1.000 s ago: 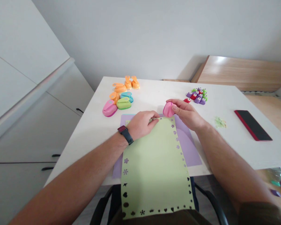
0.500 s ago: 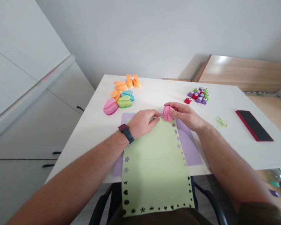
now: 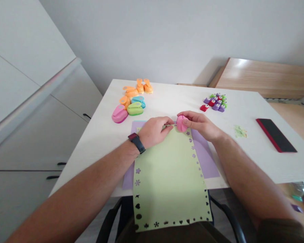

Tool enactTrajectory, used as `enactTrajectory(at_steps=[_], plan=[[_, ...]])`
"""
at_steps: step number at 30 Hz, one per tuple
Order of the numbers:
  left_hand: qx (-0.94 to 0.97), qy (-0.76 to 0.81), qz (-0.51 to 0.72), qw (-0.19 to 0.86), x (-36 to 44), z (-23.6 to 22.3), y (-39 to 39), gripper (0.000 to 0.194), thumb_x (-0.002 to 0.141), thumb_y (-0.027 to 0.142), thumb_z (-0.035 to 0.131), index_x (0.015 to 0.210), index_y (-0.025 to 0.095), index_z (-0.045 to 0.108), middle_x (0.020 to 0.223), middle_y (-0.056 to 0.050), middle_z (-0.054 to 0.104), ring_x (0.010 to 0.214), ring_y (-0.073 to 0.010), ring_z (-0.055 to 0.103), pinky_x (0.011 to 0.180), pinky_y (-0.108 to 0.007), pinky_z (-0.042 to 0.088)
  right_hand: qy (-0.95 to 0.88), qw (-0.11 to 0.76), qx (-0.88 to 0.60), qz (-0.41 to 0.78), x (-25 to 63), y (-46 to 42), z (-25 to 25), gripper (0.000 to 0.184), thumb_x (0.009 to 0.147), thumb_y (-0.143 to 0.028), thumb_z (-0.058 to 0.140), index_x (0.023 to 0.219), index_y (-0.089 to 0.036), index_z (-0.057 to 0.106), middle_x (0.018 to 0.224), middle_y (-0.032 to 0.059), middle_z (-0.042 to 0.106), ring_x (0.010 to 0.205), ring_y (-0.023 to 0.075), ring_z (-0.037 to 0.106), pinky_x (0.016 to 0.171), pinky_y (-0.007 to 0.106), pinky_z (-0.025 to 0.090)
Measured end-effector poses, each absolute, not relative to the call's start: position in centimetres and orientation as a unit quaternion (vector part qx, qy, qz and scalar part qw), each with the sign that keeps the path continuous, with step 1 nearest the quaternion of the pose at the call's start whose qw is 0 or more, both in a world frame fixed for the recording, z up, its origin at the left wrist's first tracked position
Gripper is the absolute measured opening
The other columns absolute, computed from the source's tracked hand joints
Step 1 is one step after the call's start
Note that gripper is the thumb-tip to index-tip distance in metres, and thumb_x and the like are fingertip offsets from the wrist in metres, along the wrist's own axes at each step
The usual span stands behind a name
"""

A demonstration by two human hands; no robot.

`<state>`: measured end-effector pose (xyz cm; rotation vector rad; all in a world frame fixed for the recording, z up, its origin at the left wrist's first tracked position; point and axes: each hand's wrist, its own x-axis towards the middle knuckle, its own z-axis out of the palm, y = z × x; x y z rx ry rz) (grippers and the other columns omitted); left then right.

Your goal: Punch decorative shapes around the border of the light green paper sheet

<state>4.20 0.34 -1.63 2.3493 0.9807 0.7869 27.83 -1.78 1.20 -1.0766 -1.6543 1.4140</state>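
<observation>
A light green paper sheet (image 3: 167, 175) with punched shapes along its edges lies over a purple sheet (image 3: 205, 158) on the white table (image 3: 103, 135) and hangs off the near edge. My left hand (image 3: 154, 131), with a dark watch on the wrist, pinches the green sheet's far edge. My right hand (image 3: 200, 124) grips a small pink paper punch (image 3: 181, 123) set on that same far edge, close to the left fingertips.
Larger punches (image 3: 133, 101) in orange, pink, green and blue lie at the far left. A cluster of small punches (image 3: 215, 102) sits at the far right. Green paper scraps (image 3: 240, 131) and a dark phone (image 3: 276, 135) lie to the right. White cabinets stand on the left.
My right hand has brought the pink punch leftward and down onto the green sheet's far edge, closer to my left hand. The left hand has kept its pinch.
</observation>
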Motion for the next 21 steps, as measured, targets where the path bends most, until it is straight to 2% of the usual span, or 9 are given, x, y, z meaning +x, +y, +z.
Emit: enactTrajectory(at_steps=[9,21], plan=[[0.857,0.356,0.291,0.233,4.16,-1.8,0.38,0.014,0.097,0.026,0.058,0.104,0.02,0.07,0.098,-0.002,0.076,0.086,-0.0182,0.069,0.076,-0.031,0.048,-0.635,0.351,-0.425,0.54,27.42,-1.85,1.34,0.042,0.092,-0.051,0.069,0.115,-0.016,0.068,0.093,0.0061,0.068,0.081,0.0175,0.059,0.075,0.034,0.048],[0.858,0.357,0.288,0.23,4.16,-2.11,0.49,0.014,0.096,0.026,0.059,0.103,0.021,0.07,0.097,-0.002,0.077,0.085,-0.0186,0.07,0.076,-0.032,0.049,-0.639,0.345,-0.433,0.533,27.34,-1.84,1.29,0.041,0.092,-0.052,0.068,0.113,-0.017,0.068,0.091,0.0054,0.068,0.08,0.0176,0.059,0.074,0.033,0.047]])
